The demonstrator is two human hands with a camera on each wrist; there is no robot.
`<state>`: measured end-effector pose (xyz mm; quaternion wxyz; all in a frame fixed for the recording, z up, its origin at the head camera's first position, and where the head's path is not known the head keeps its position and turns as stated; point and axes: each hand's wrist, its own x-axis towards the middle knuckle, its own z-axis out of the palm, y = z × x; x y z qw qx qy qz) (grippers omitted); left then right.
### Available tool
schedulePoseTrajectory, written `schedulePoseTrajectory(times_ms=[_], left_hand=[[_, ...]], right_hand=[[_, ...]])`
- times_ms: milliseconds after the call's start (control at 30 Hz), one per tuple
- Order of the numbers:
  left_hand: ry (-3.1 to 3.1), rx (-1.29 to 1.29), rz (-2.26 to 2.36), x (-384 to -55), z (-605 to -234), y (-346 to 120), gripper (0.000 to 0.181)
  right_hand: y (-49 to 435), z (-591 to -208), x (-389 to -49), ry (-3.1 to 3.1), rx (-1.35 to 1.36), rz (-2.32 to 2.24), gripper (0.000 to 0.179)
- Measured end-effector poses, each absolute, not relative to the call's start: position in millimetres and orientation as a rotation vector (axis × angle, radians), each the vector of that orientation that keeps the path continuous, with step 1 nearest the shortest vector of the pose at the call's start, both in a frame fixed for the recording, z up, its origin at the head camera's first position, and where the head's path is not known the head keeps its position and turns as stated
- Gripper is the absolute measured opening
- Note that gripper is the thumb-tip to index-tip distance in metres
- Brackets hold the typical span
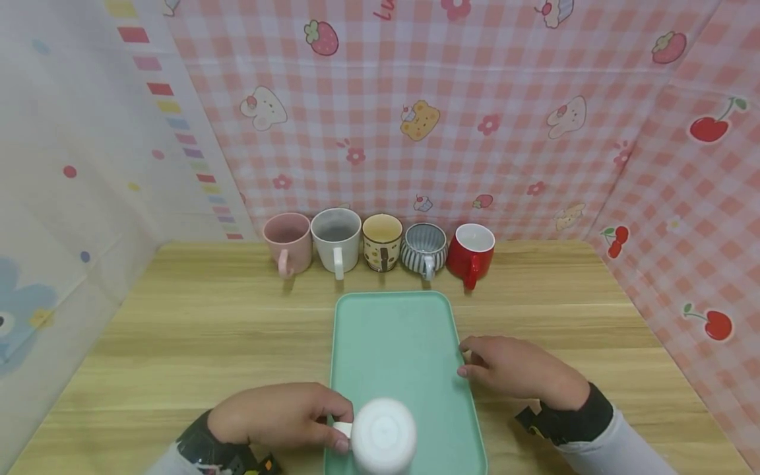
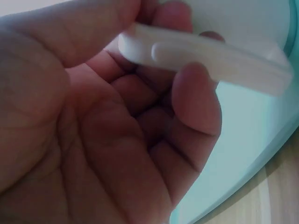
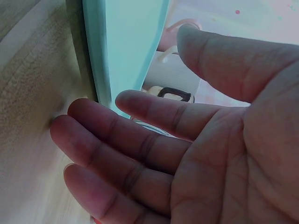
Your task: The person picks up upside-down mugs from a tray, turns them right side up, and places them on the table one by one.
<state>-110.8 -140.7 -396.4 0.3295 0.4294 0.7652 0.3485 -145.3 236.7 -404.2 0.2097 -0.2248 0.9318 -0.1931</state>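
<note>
My left hand point(image 1: 291, 412) pinches the handle point(image 2: 210, 56) of a white mug point(image 1: 384, 435) between thumb and curled fingers. The mug is over the near end of a mint green tray point(image 1: 392, 343), and its closed round base appears to face up. Whether it touches the tray cannot be made out. At the tray's right edge is my right hand point(image 1: 516, 369), fingers relaxed and holding nothing. In the right wrist view its palm and loosely extended fingers point(image 3: 145, 112) show close to the tray's rim point(image 3: 96, 51).
Behind the tray stands a row of mugs: pink point(image 1: 287, 241), white point(image 1: 336, 241), cream patterned point(image 1: 382, 247), grey striped point(image 1: 424, 251) and red point(image 1: 472, 254). Their handles face me. Patterned cloth point(image 1: 380, 178) hangs behind and on both sides of the wooden table point(image 1: 225, 316).
</note>
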Motion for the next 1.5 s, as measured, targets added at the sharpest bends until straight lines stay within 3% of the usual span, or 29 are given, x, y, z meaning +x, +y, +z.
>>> schedulePoseTrajectory(times_ms=[700, 1500], left_hand=[[2.024, 1.104, 0.908, -106.5, -398.4, -135.3, 0.023], [1.996, 0.781, 1.278, -118.2, -415.3, -120.2, 0.032]], right_hand=[[235.8, -403.8, -144.0, 2.595, -0.64, -0.523, 0.042], [236.8, -403.8, -144.3, 2.586, -0.641, -0.554, 0.044]])
